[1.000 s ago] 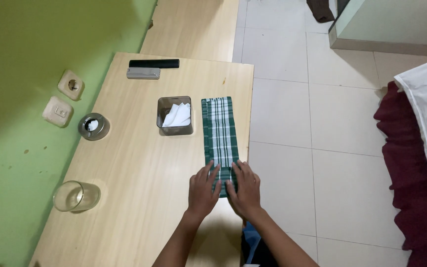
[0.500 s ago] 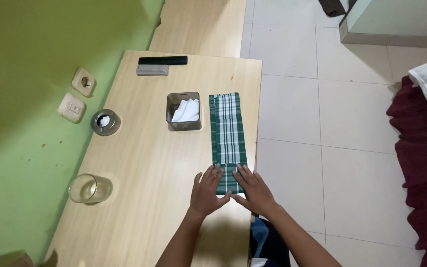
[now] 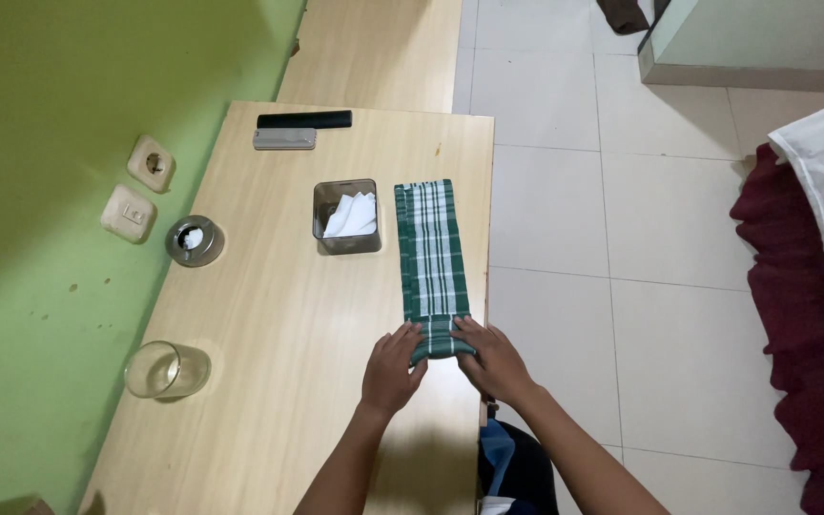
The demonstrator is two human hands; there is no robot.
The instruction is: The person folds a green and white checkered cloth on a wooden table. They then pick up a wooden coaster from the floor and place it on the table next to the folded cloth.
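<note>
Left hand (image 3: 391, 370) and right hand (image 3: 490, 360): laid palm-down, side by side, fingers extended forward; forearms bare, converged from below.

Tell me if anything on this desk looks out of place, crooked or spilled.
Nothing is spilled or damaged. The green plaid cloth lies in a long strip along the wooden table's right edge, its near end rolled up under the left hand and right hand. The drinking glass stands upright.
</note>
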